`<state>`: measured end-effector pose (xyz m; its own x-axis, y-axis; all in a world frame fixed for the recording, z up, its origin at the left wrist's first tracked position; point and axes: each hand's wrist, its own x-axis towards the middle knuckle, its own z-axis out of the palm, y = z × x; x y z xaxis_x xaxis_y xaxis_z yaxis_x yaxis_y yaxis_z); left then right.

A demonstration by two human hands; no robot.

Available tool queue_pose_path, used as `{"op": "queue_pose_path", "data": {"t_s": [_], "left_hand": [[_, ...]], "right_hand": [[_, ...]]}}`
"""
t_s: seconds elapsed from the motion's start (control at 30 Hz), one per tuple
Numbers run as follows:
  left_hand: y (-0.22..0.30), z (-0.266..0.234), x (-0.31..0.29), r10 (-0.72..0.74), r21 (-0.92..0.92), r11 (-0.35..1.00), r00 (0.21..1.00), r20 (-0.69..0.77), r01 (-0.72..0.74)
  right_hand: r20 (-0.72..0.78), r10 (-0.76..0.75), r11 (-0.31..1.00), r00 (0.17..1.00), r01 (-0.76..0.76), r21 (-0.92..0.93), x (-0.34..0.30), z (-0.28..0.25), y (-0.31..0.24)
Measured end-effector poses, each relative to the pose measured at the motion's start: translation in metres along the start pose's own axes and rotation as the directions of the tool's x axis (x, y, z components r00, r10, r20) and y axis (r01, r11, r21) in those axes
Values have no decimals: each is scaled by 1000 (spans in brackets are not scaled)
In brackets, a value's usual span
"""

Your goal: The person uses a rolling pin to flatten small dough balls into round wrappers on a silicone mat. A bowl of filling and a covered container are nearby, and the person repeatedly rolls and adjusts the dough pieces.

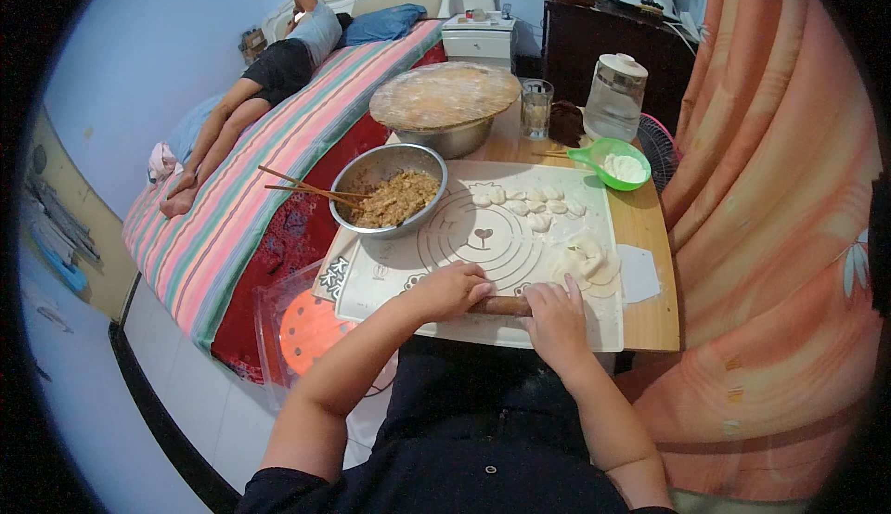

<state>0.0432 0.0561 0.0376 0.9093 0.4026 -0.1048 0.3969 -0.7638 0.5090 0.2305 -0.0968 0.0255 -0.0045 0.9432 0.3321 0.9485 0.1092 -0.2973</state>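
Mat (594, 324) taken as landmark. At its far left corner: a steel bowl (371, 159) of minced filling (399, 200), chopsticks (302, 183) standing in it; filling appears mixed, plenty present. Beyond the mat's far edge, a flour-dusted round board (445, 96) lies over a basin (455, 141); no finished pieces seen on it.

Near edge of the mat: left hand (450, 289) curled round the left end of the rolling pin (501, 305); right hand (555, 319) gripping its right end, fingers loosely spread. Any dough beneath the pin: cannot tell, hands cover it.

Mat's far right portion: small dough lumps (535, 204), cut, judged unrolled. Mat's right side, nearer: overlapping flat wrappers (585, 262), judged rolled. Off the far right corner: a green scoop (580, 155) with flour (624, 169). Estimate: rolling partway; filling of wrappers apparently not begun.
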Motion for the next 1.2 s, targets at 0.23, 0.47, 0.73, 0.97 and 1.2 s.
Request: {"op": "queue_pose_path", "data": {"t_s": [0.23,0.47,0.73,0.97,1.2], "left_hand": [[-33,17,-34,-31,319,932,916,-401,171],[-7,41,-73,24,420,893,913,-408,164],[-29,19,-23,-132,217,954,941,-311,205],[-14,18,-8,-14,-101,995,979,-204,-7],[-17,13,28,-180,83,980,983,-17,181]], "right_hand": [[70,-39,993,997,46,-105,16,17,3],[202,-23,994,979,44,-102,-24,9,0],[100,109,989,989,-98,-111,28,21,27],[-60,-85,995,995,88,51,-12,16,17],[-153,-160,986,975,152,-62,-22,0,49]]}}
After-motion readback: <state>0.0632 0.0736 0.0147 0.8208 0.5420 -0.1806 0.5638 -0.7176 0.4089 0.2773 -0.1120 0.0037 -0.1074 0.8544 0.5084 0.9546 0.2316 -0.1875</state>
